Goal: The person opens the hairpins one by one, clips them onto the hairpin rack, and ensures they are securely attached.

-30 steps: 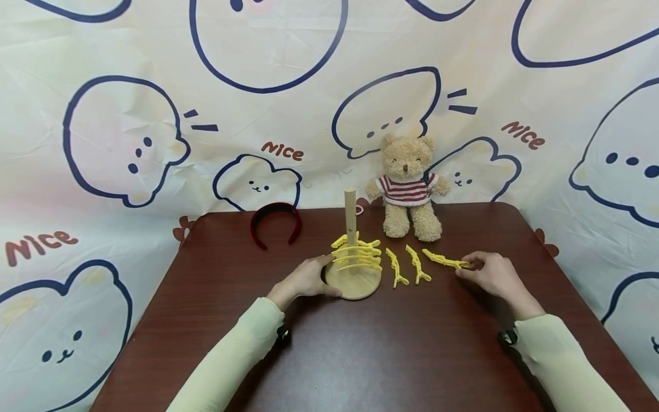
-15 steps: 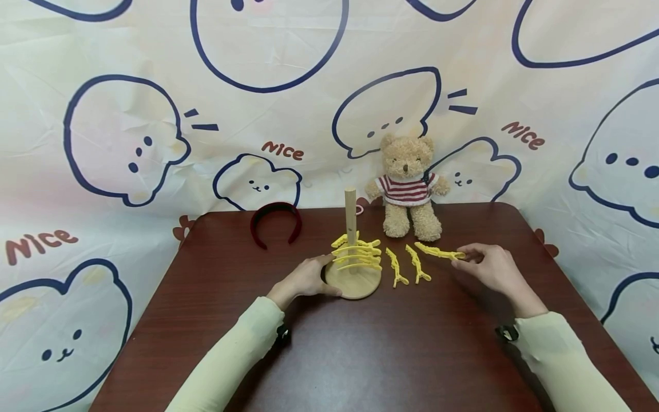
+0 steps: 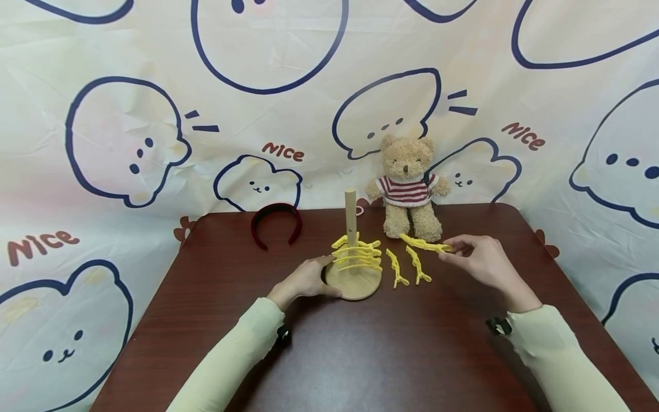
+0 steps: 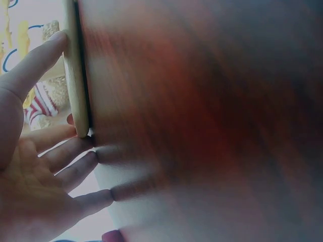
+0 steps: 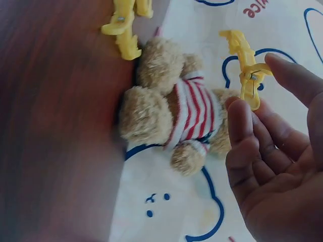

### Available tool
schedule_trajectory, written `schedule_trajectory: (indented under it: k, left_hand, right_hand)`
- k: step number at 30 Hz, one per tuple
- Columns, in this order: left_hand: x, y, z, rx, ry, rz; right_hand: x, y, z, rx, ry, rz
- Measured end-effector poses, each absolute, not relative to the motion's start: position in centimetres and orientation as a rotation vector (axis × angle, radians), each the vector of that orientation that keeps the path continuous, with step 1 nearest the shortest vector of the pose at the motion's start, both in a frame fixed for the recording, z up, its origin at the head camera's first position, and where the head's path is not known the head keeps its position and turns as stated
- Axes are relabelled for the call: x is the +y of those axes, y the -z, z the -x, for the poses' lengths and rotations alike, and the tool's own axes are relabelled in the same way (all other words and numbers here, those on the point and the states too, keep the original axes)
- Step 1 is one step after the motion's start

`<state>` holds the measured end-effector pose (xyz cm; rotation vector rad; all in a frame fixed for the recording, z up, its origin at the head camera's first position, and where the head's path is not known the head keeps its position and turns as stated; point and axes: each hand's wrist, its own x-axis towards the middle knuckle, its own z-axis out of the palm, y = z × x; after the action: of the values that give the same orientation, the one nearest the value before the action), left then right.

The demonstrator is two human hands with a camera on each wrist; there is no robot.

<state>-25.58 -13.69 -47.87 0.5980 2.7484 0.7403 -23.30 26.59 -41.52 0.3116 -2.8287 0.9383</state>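
Observation:
A yellow alligator hair clip (image 3: 424, 243) is pinched between the thumb and fingers of my right hand (image 3: 476, 258). The right wrist view shows this hair clip (image 5: 247, 70) held up by one end, its spring visible. My left hand (image 3: 306, 277) holds the left rim of a wooden stand (image 3: 355, 288), its thumb and fingers spread along the round base. In the left wrist view, the thumb lies on the base's edge (image 4: 75, 80). Several yellow hair clips (image 3: 357, 256) lie across the stand around its upright post. Two more hair clips, a left one (image 3: 394, 268) and a right one (image 3: 417, 264), lie on the table to its right.
A teddy bear (image 3: 407, 189) in a striped shirt sits at the table's back edge, behind the clips. A dark red headband (image 3: 276, 213) lies at the back left. A printed cloth (image 3: 304, 114) hangs behind the brown table (image 3: 360, 355).
My right hand has moved left and slightly farther back with its hair clip, toward the two loose clips. My left hand and the stand stay in place.

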Motion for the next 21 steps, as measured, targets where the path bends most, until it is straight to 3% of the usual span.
schedule_trajectory:
  k: [21]
  left_hand:
    - [-13.7,48.1,25.7,2.756,-0.736,-0.608]
  right_hand:
    - [21.6,38.4,23.6,-2.666,-0.949,-0.548]
